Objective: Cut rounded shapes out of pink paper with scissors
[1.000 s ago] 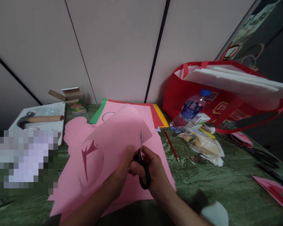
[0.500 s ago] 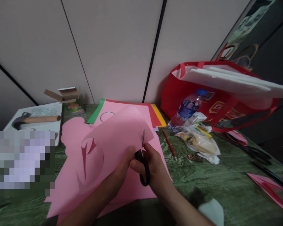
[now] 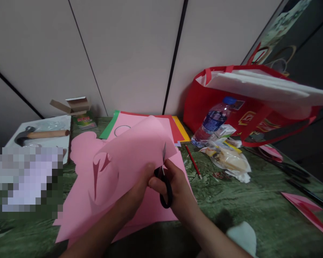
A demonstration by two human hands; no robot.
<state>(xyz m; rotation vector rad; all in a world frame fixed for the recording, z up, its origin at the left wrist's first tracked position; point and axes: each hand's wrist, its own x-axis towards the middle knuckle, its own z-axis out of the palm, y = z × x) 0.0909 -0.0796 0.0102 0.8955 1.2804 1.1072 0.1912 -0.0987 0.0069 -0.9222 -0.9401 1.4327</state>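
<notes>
Left hand (image 3: 140,188): fingers appear to pinch the near edge of the pink sheet (image 3: 137,154), thumb on the upper face, the remaining fingers largely hidden. Right hand (image 3: 179,186): fingers closed round the handles of the scissors (image 3: 166,182), blades pointing away from the wearer near the sheet's right end. Whether the blades bite the paper cannot be told. The sheet is raised and curved above other pink paper on the counter (image 3: 223,200); a pencil (image 3: 193,162) lies to the right. Step in hand, as judged: cutting. The next move calls for a steady left hold and controlled snips.
</notes>
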